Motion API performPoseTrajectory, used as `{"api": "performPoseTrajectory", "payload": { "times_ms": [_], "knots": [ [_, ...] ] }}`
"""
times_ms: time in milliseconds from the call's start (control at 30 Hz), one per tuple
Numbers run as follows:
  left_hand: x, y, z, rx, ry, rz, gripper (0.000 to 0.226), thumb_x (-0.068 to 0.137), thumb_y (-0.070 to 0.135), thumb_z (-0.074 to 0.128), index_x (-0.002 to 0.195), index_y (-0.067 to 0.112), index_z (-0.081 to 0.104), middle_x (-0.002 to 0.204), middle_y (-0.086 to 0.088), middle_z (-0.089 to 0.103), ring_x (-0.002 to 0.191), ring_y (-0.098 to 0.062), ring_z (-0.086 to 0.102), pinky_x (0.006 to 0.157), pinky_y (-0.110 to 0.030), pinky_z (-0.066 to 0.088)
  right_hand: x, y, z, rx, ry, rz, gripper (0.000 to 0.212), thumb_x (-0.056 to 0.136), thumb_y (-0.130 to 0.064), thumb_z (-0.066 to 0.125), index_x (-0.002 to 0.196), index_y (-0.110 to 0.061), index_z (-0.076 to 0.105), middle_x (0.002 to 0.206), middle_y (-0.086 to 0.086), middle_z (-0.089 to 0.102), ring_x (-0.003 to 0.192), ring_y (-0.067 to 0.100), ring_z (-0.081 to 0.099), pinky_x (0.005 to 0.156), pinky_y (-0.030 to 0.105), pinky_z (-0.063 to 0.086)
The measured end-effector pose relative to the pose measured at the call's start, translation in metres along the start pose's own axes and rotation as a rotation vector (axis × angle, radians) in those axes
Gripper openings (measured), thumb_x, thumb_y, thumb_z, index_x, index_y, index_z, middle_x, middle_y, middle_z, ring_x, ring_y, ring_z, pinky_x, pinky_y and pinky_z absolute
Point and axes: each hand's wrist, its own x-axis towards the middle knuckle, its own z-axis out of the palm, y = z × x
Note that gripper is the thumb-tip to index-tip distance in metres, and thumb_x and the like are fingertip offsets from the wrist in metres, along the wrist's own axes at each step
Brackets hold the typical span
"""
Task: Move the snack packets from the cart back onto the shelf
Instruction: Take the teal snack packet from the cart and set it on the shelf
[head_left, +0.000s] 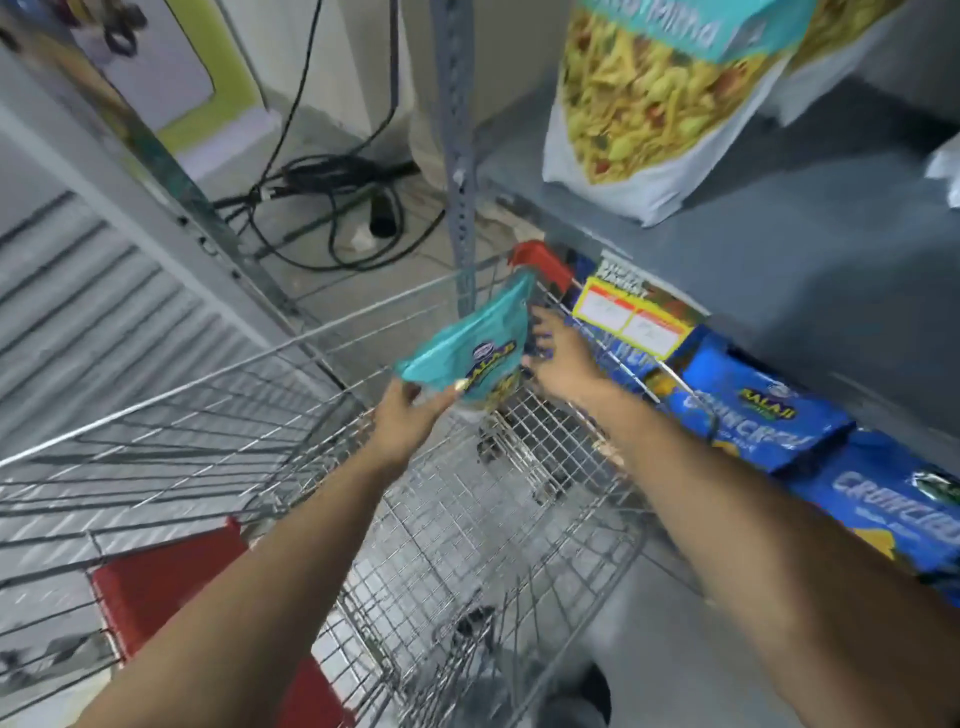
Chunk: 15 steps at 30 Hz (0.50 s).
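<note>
Snack packets show in several places: one teal packet (470, 358) is held up above the wire cart (457, 499), near its far right corner, and no other packet can be made out in the cart's basket. The left hand (410, 415) grips this teal packet at its lower edge, thumb on the front face and the other fingers tucked behind it, so the packet stands tilted with its top leaning away to the right. The right hand (558, 358) reaches over the cart's right rim just beside the packet, its fingers (543, 325) spread and loose; motion blur makes it unclear whether they touch the packet's right edge.

On the shelf (779, 270) to the right, the upper board carries one large white-bottomed packet (660, 104) with yellow snack mix pictured on it, standing upright, and parts of two more packets show at the right edge. Below that board, three blue packets (758, 410) lie in a row along the shelf front, with one more pack bearing a yellow and red label (639, 322) at the far end, close to the right hand.

The cart has two red plastic parts in view: one at its far corner (540, 260) and one near the handle (161, 587). A tangle of black cables (332, 208) lies on the floor beyond the cart.
</note>
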Motion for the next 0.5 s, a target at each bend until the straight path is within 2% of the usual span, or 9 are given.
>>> {"api": "performPoseTrajectory", "payload": {
  "times_ms": [33,100,200,233,300,400,433,500],
  "knots": [
    [0.001,0.008,0.007,-0.074,0.013,0.018,0.051,0.083,0.040,0.073,0.125,0.015,0.058,0.109,0.007,0.067,0.099,-0.005,0.063,0.079,-0.016,0.056,0.008,-0.001,0.000,0.015,-0.049,0.002,0.058,0.085,-0.001,0.066,0.137,-0.018,0.047,0.117,-0.003,0.060,0.107,0.017,0.058,0.098,0.036,0.049],
    [0.004,0.021,0.018,-0.210,0.074,0.032,0.036,0.092,0.025,0.064,0.123,0.007,0.061,0.096,0.013,0.066,0.084,0.004,0.061,0.059,-0.003,0.050,0.016,0.000,0.003,0.040,-0.093,0.022,0.046,0.088,-0.016,0.068,0.130,-0.027,0.054,0.126,-0.004,0.065,0.114,0.017,0.060,0.102,0.042,0.048],
    [-0.003,0.033,0.020,-0.195,0.127,0.039,0.033,0.097,0.028,0.056,0.120,0.006,0.063,0.094,0.008,0.065,0.081,0.000,0.060,0.050,-0.002,0.046,0.015,0.005,0.010,0.010,-0.059,-0.011,0.029,0.091,-0.024,0.063,0.120,-0.028,0.064,0.119,-0.007,0.068,0.110,0.017,0.062,0.102,0.043,0.050],
    [-0.006,0.036,0.016,-0.145,0.134,0.061,0.033,0.098,0.030,0.054,0.119,0.007,0.064,0.097,0.005,0.065,0.084,-0.007,0.063,0.053,-0.004,0.046,0.010,0.005,0.012,0.007,-0.053,-0.029,0.027,0.092,-0.026,0.062,0.119,-0.027,0.064,0.119,-0.007,0.068,0.109,0.017,0.063,0.101,0.044,0.050],
    [-0.011,0.046,0.006,-0.009,0.152,0.132,0.034,0.098,0.034,0.052,0.113,0.008,0.067,0.099,-0.002,0.068,0.090,-0.021,0.067,0.062,-0.018,0.051,-0.010,0.001,0.015,0.049,-0.026,-0.078,0.026,0.094,-0.027,0.058,0.118,-0.022,0.062,0.118,-0.006,0.068,0.110,0.018,0.064,0.099,0.042,0.051],
    [-0.023,0.068,-0.010,0.217,0.207,0.260,0.049,0.094,0.051,0.049,0.097,0.007,0.070,0.095,-0.016,0.074,0.088,-0.032,0.069,0.077,-0.041,0.057,-0.050,-0.013,0.011,0.091,0.077,-0.140,0.026,0.096,-0.028,0.053,0.118,-0.016,0.060,0.108,-0.005,0.069,0.099,0.013,0.066,0.083,0.026,0.052],
    [-0.029,0.074,-0.016,0.243,0.225,0.284,0.057,0.090,0.060,0.046,0.093,0.008,0.071,0.093,-0.018,0.075,0.088,-0.034,0.070,0.079,-0.046,0.057,-0.069,-0.021,0.006,0.082,0.130,-0.182,0.028,0.096,-0.032,0.053,0.117,-0.015,0.060,0.107,-0.002,0.071,0.094,0.014,0.067,0.080,0.026,0.054],
    [-0.049,0.086,-0.024,0.167,0.229,0.328,0.059,0.084,0.066,0.044,0.096,0.014,0.068,0.095,-0.012,0.076,0.092,-0.029,0.071,0.082,-0.050,0.057,-0.105,-0.034,-0.005,0.020,0.251,-0.342,0.033,0.093,-0.041,0.051,0.111,-0.015,0.061,0.100,0.007,0.074,0.088,0.024,0.069,0.076,0.039,0.056]
  ]
}}
